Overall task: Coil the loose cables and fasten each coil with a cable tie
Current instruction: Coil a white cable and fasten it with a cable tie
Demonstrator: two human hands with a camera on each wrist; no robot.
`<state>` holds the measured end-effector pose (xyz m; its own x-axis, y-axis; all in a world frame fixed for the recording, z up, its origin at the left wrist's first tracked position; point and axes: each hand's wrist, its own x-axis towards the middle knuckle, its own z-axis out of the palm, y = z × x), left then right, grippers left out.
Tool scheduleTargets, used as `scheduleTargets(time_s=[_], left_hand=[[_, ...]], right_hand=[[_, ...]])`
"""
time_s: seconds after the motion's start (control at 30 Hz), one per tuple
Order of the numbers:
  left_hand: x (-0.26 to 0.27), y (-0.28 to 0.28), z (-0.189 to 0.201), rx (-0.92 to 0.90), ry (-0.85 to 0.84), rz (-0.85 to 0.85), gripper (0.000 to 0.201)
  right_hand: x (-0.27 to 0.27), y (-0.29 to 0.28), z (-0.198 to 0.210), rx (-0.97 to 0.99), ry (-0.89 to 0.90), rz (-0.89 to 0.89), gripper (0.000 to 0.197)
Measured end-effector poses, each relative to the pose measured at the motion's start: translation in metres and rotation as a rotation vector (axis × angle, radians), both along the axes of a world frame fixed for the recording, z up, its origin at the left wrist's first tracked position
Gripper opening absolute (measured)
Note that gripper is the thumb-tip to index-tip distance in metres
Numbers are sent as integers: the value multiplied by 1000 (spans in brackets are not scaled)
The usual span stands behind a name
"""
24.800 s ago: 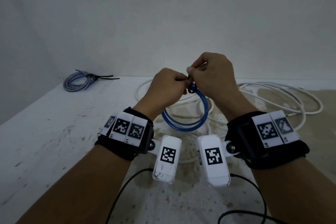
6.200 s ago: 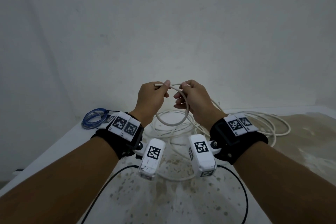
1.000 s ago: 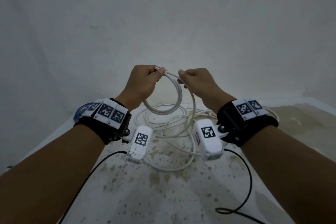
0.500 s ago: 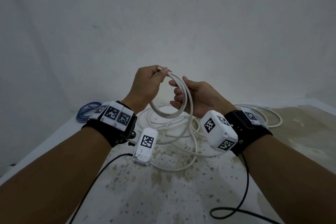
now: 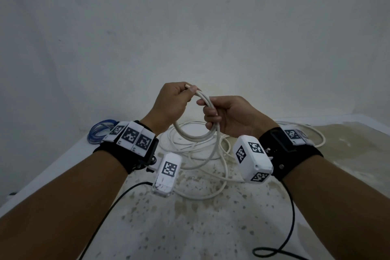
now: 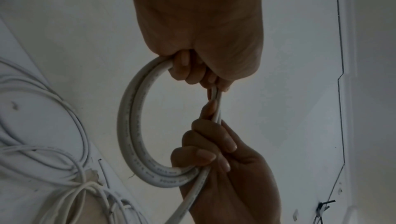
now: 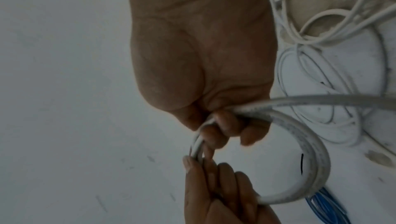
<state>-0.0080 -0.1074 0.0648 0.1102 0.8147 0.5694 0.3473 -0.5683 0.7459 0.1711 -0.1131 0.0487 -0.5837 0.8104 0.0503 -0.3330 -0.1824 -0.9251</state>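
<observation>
Far left on the table (image 5: 54, 167), a blue cable coil (image 5: 97, 133) is seen lying flat near the back edge, partly hidden behind the left wristband (image 5: 130, 143); its blue strands also show at the bottom of the right wrist view.

Next along, the left hand (image 5: 171, 105) is raised above the table. Its fingers (image 6: 182, 68) are curled closed, and the top of a white cable coil (image 5: 196, 136) is pinched under the thumb, with a short cable end poking out past the knuckles. Two turns are counted in the coil, lying side by side and hanging as a round loop between the two hands.

Right of that, the right hand (image 5: 230, 118) is turned palm inward, fingers (image 6: 205, 156) wrapped round the coil's right side, where the turns are gathered along with the running strand. From that grip the strand is dropped down to the table.

Below and behind the hands, the loose white cable (image 5: 221, 173) is sprawled in wide, overlapping loops across the stained table, reaching well out to the right, past the right wristband (image 5: 293, 150). Black leads from the wrist cameras are trailed over the near part of the table.
</observation>
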Motion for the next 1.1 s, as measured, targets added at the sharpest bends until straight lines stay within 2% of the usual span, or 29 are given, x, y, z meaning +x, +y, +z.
scheduleTargets(time_s=[0.13,0.3,0.4,0.6,0.67,0.73,0.8,0.83,0.9,0.93,0.97,1.0,1.03,1.1], left_hand=[[4,1,-1,6,2,41,33],[9,-3,1,-11,46,53,33],[12,-2,-2,-12,33,71,34],[17,-5,-3,-96,-84,79,30],[16,-2,-3,-94,-63,157,22],[12,-5,-2,-43,39,330,17],[14,-18,-4,1,169,421,34],[17,-25,-5,-47,248,387,46],[32,-42,-10,-347,352,221,61],[39,-46,-13,-534,314,128,65],[45,-47,-16,-675,200,67,65],[49,-45,-17,-742,35,46,62],[51,-40,-18,-733,-140,54,56],[50,-27,-19,-585,-420,124,36]], right_hand=[[-8,-3,8,82,-191,-168,44],[-7,-2,11,41,-178,-150,38],[-10,-3,12,75,-226,-241,41],[-15,-1,11,84,-245,-331,43],[-15,0,9,58,-183,-406,42],[-13,4,8,25,-55,-549,40],[-10,9,10,1,76,-686,42],[-9,11,12,-8,135,-737,42],[-9,12,15,-27,236,-800,43],[-11,11,15,-37,272,-813,43],[-14,11,15,-46,299,-817,43],[-17,10,15,-54,325,-812,43],[-19,10,14,-64,352,-804,43],[-20,10,10,-89,391,-790,43]])
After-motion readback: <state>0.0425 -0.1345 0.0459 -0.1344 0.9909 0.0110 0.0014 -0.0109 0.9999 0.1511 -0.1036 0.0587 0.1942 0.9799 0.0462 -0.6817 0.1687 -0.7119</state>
